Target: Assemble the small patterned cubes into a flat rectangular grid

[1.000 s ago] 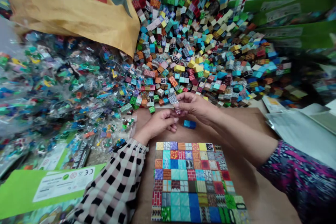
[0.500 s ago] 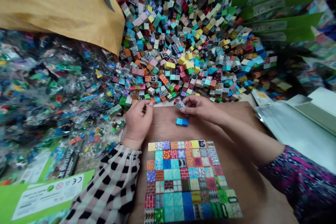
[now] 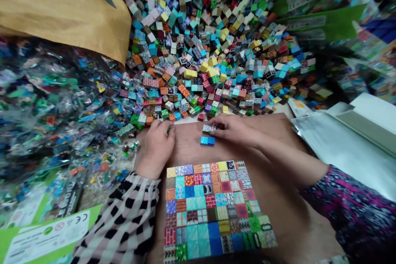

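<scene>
My right hand [image 3: 232, 128] pinches a grey stone-patterned block [image 3: 207, 128] low over the brown board [image 3: 247, 152], by its far edge. Just on the near side of that block lies a pair of blue cubes [image 3: 207, 141], side by side. Curled at the board's left far corner, my left hand [image 3: 157, 144] has its thumb against the fingers. A sliver of green shows there, but what the fingers hold is mostly hidden. Nearer me, a flat grid of picture-faced cubes [image 3: 198, 203] lies on the board, its rows close together.
Beyond the board rises a big heap of loose coloured blocks [image 3: 198, 70]. Bagged small plastic parts [image 3: 62, 99] pile up at the left, under a yellow sack [image 3: 68, 20]. Green-topped packets [image 3: 309, 4] stand far right. A silvery bag [image 3: 337, 136] lies right, a green-edged packet [image 3: 46, 235] near left.
My right hand has lowered the grey block and turned it level, behind the blue pair. My left hand stays curled in about the same place. The whole view has shifted slightly.
</scene>
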Action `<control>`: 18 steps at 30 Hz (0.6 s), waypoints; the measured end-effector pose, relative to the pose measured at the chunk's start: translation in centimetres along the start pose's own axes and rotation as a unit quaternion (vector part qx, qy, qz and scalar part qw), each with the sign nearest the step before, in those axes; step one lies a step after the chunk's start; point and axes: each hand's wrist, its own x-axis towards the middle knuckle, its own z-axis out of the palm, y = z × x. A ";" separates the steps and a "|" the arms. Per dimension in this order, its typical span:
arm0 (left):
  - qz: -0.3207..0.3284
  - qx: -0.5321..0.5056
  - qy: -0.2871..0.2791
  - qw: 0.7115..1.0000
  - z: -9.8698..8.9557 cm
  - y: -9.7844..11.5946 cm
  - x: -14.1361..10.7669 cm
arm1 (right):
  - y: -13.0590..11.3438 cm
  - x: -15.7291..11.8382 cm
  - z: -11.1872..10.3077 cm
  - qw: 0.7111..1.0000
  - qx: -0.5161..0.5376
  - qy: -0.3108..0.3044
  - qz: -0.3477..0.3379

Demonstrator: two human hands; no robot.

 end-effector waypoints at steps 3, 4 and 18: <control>0.067 -0.106 -0.037 0.991 0.2 0.2 0.0 | 0.4 -0.6 -0.2 1.000 0.002 0.004 -0.011; 0.083 -0.141 -0.055 0.985 0.3 0.2 0.0 | 0.4 -0.9 -0.2 1.000 0.006 0.003 -0.008; 0.096 -0.321 -0.175 0.926 1.2 0.0 0.3 | -0.4 -1.2 0.0 0.998 0.066 -0.001 0.008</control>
